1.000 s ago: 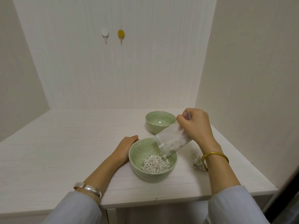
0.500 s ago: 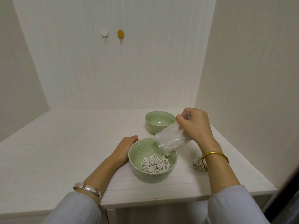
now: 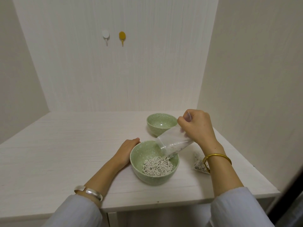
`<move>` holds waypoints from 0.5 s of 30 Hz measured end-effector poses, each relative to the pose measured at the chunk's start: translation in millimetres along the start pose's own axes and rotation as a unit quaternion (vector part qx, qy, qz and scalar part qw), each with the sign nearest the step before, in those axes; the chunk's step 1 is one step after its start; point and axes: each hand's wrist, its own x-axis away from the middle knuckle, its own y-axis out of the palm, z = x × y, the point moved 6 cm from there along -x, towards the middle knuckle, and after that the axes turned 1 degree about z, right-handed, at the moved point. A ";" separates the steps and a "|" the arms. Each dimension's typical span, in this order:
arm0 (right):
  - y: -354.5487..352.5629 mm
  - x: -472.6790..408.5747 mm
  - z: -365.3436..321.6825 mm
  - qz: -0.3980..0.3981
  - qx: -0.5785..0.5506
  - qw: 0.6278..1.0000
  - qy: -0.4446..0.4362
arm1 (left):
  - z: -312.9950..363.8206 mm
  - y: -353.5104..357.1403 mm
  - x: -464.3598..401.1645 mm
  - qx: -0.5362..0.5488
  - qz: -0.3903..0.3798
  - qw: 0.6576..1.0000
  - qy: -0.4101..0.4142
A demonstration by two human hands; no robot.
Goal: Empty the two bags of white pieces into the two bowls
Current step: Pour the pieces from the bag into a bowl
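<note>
My right hand (image 3: 197, 126) pinches the closed end of a clear plastic bag (image 3: 172, 141), tilted mouth-down over the near green bowl (image 3: 139, 154). A few white pieces still lie inside the bag near its mouth. A heap of white pieces (image 3: 158, 165) fills the bottom of that bowl. My left hand (image 3: 126, 149) rests against the bowl's left side, cupping its wall. A second green bowl (image 3: 161, 124) stands behind, with nothing in it. A second bag of white pieces (image 3: 199, 163) lies on the table to the right, partly hidden by my right wrist.
The white table (image 3: 65, 145) sits in an alcove with walls at the back and both sides. Its right edge runs close to the second bag. Two hooks, a white hook (image 3: 105, 38) and a yellow hook (image 3: 122, 40), hang on the back wall.
More white pieces have slid out of the bag into the near bowl, and the heap has grown a little. Both hands have stayed in place.
</note>
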 end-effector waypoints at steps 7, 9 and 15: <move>-2.9 0.5 -4.8 0.007 0.021 1.000 -0.011 | -0.5 0.9 -1.5 -0.028 -0.007 1.000 0.004; -4.0 0.2 -6.6 0.011 0.030 0.999 -0.015 | -0.5 1.2 -1.6 -0.045 -0.012 0.999 0.007; -4.4 -0.1 -10.1 0.009 0.042 0.999 -0.025 | -1.0 0.6 -2.4 -0.040 -0.010 0.999 -0.006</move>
